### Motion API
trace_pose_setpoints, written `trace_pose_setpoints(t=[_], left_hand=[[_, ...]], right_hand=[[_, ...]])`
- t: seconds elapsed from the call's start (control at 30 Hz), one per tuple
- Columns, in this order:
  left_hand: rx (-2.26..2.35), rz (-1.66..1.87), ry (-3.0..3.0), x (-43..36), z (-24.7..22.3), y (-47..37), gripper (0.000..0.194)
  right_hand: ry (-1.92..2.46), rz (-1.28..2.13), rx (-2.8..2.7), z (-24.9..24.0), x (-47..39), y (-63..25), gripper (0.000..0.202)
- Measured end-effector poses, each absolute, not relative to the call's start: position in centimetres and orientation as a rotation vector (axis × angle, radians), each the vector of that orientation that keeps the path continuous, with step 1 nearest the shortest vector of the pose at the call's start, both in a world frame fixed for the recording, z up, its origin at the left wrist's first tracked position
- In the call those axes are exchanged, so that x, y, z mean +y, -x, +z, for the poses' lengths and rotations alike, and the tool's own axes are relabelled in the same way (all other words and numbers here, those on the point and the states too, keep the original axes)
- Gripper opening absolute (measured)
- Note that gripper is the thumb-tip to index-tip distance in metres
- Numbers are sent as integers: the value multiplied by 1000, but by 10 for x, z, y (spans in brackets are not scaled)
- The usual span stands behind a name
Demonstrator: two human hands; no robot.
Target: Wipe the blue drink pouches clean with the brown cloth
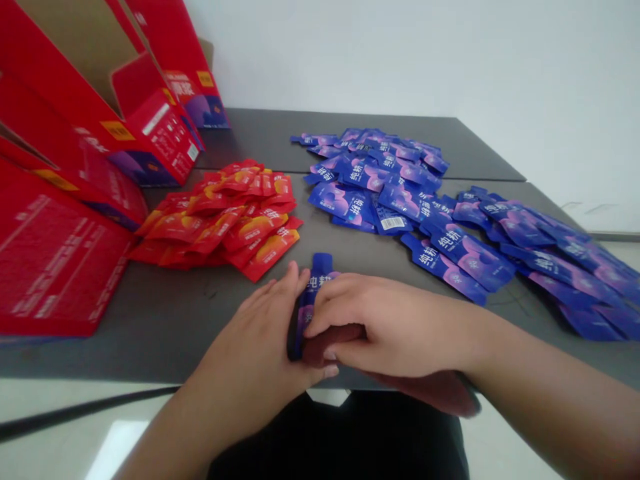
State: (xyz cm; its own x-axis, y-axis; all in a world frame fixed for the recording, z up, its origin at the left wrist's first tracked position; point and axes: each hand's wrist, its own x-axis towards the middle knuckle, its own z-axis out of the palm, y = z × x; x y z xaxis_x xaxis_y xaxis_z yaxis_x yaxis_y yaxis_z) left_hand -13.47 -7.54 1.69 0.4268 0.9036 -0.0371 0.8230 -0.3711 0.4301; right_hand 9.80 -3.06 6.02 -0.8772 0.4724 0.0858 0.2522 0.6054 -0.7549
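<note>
A blue-purple pouch [320,267] with a narrow top stands out between my two hands near the table's front edge. My left hand [270,320] lies along its left side, fingers pressed together. My right hand [380,320] is closed, gripping a dark reddish-brown cloth [435,393] that presses against the pouch's lower part and trails over the table edge. The pouch's lower end is partly hidden by the hands and cloth.
Red pouches [225,220] lie heaped at the left centre. Blue pouches [370,173] are piled behind, and more blue pouches [565,253] spread rightward. Tall red boxes [155,127], some open, stand on the left of the grey table [170,313]. A white wall rises behind.
</note>
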Motion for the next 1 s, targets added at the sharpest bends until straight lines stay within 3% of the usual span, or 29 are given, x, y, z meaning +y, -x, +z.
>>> trace_pose_setpoints(t=[0.17, 0.63, 0.87, 1.0], left_hand=[[1463, 293, -2337, -75, 17, 135, 117], [1508, 283, -2437, -79, 15, 131, 104], [1475, 369, -2438, -80, 15, 132, 106], [1490, 347, -2414, -80, 15, 131, 109]], right_hand=[[716, 997, -2563, 56, -29, -94, 11], [1119, 474, -2427, 44, -12, -94, 15], [640, 1185, -2456, 61, -20, -104, 22], [617, 1116, -2523, 56, -18, -99, 11]])
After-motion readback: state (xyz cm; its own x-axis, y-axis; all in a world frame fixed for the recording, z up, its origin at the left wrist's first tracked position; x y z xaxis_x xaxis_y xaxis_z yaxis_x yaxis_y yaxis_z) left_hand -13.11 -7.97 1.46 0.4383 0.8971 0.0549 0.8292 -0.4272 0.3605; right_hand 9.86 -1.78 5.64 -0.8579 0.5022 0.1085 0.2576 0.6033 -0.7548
